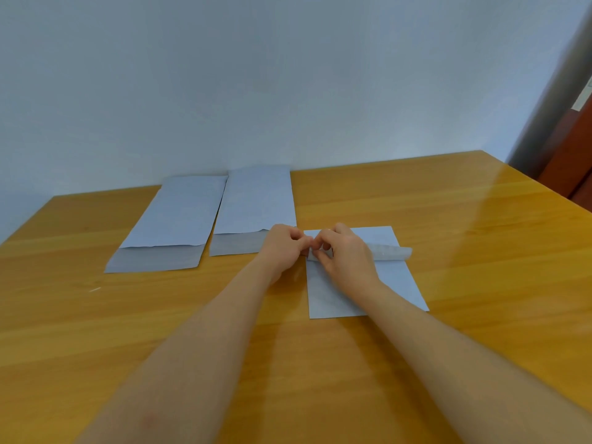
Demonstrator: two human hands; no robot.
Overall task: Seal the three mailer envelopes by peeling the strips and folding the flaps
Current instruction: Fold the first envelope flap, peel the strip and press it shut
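White envelope (339, 293) under right hand (347, 254), left hand (283, 248) pinching its flap (392, 251)

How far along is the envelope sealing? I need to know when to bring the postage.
None looks sealed yet. In hand: both the left hand and right hand pinch at the left end of the curled-over flap of the right envelope, apparently starting its strip. Left: the left envelope and middle envelope lie untouched on the table, flaps open.
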